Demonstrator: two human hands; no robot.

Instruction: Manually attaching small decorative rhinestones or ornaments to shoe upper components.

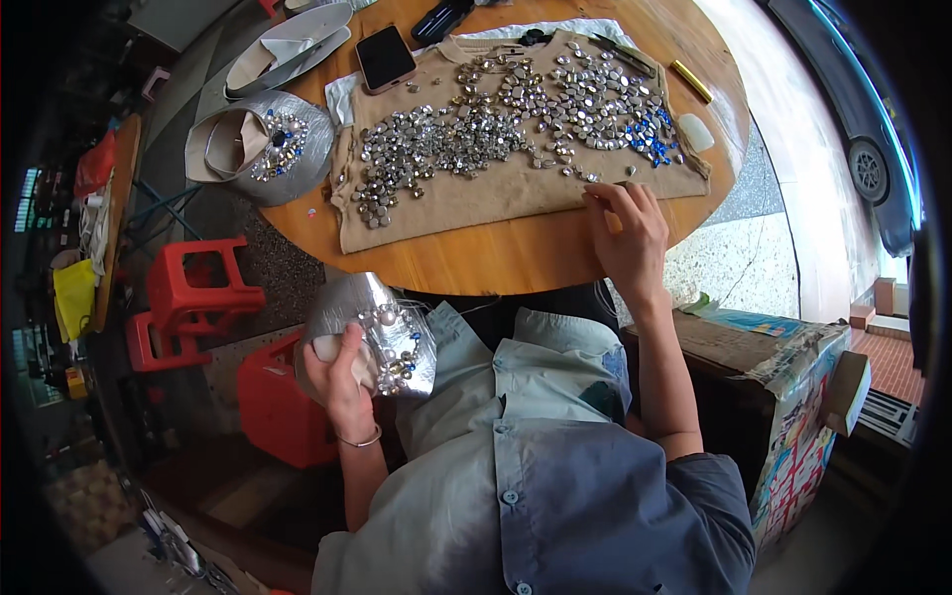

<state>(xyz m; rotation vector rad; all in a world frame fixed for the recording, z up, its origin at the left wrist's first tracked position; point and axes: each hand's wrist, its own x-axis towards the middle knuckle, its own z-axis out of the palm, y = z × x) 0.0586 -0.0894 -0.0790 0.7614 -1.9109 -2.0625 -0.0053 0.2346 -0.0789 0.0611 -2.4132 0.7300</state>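
Observation:
Over my lap, my left hand (342, 382) grips a silver shoe upper (409, 337) set with clear, gold and blue rhinestones. My right hand (635, 233) is at the front edge of a tan knitted cloth (466, 213), its thumb and fingertips drawn together in a pinch. Whatever is between those fingertips is too small to make out. Loose silver rhinestones (476, 139) cover much of the cloth, with a cluster of blue rhinestones (652, 137) at its right. A second decorated silver shoe upper (307, 124) with beige lining rests at the table's left.
The round wooden table (446, 268) also bears a phone (386, 58), tweezers (625, 55), a gold tube (692, 81) and pale shoe pieces (288, 55). Red stools (203, 283) stand at left. A cardboard box (754, 397) is by my right side; a car (868, 129) is beyond.

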